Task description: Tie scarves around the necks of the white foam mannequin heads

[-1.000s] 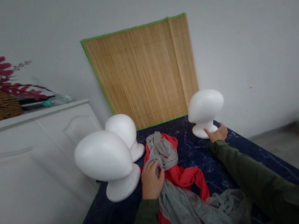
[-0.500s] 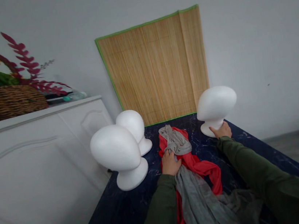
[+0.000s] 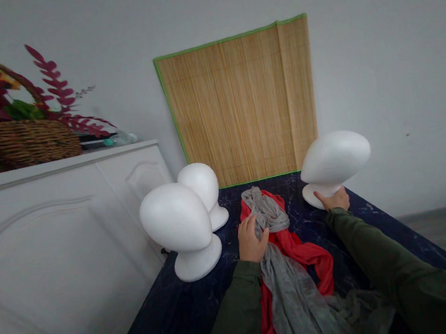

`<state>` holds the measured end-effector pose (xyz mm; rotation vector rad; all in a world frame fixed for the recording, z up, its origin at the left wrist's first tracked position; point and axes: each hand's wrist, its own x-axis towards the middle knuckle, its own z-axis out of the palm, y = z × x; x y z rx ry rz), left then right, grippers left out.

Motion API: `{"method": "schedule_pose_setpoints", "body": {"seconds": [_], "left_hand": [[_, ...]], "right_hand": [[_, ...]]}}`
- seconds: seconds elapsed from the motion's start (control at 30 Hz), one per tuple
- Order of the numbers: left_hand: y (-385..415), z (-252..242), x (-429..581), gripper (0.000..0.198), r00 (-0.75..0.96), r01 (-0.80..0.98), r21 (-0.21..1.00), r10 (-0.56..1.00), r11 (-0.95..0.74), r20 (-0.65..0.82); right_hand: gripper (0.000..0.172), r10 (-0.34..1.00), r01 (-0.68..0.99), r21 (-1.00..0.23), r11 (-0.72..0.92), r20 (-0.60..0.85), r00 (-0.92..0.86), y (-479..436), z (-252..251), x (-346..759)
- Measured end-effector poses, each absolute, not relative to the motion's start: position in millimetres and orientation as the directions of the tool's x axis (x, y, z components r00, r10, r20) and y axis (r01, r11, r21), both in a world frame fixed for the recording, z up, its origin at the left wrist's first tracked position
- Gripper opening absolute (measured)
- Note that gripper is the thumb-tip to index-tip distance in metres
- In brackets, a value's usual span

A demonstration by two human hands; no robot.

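Head view: the left hand [image 3: 253, 241] is resting on the gray scarf [image 3: 293, 300] with its fingers loosely spread, not clenching the cloth. The gray scarf is lying along the red scarf [image 3: 306, 254], both stretching lengthwise down the middle of the dark marble-patterned table [image 3: 172, 310]. The right hand [image 3: 334, 200] is touching the base of the right foam head [image 3: 335, 159]; whether it is grasping cannot be determined. Two more foam heads [image 3: 176, 218] [image 3: 203, 186] are standing left of the scarves, near the white cabinet [image 3: 55, 266]. A bamboo mat [image 3: 239, 99] is leaning against the wall behind the table.
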<state>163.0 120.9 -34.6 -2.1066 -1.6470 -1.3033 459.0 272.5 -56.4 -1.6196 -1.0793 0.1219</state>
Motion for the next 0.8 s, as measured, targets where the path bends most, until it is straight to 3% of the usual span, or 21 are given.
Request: {"method": "schedule_pose_setpoints", "body": {"seconds": [0.17,0.27,0.33,0.47,0.53,0.6,0.67,0.7,0.8], "left_hand": [[110,-25,163,0.062,0.113,0.787,0.324,0.638,-0.526,0.762],[105,-23,164,0.076,0.149,0.689,0.394,0.651,-0.608,0.744],[101,-23,168,0.078,0.088,0.561,0.547,0.702,-0.621,0.706],[84,-20,179,0.063,-0.114,0.093,0.904,0.898,-0.417,0.425],[67,-16,184,0.062,-0.122,-0.156,0.955,0.964,-0.254,0.236],[44,-14,186,0.066,-0.112,-0.296,0.944,0.987,-0.143,0.115],[16,-15,181,0.067,-0.153,-0.278,0.955,0.986,-0.104,0.063],[1,-17,175,0.065,-0.218,-0.187,0.975,0.973,-0.119,0.077],[-51,-33,140,0.05,-0.467,0.309,0.936,0.83,-0.171,0.305]], "right_hand": [[0.069,0.752,0.446,-0.847,0.289,0.49,0.442,226,-53,430],[0.061,0.83,0.321,-0.803,0.502,0.551,0.08,181,-47,401],[0.057,0.782,0.175,-0.762,0.624,0.608,-0.137,153,-41,384],[0.058,0.745,0.001,-0.772,0.636,0.613,-0.262,123,-35,369],[0.061,0.722,-0.023,-0.77,0.638,0.608,-0.33,122,-40,371],[0.063,0.683,-0.025,-0.752,0.659,0.611,-0.401,128,-49,374],[0.067,0.663,-0.045,-0.744,0.666,0.619,-0.42,135,-59,375],[0.07,0.672,-0.062,-0.753,0.656,0.619,-0.407,138,-63,375],[0.077,0.764,-0.085,-0.83,0.552,0.543,-0.349,142,-72,372]]}}
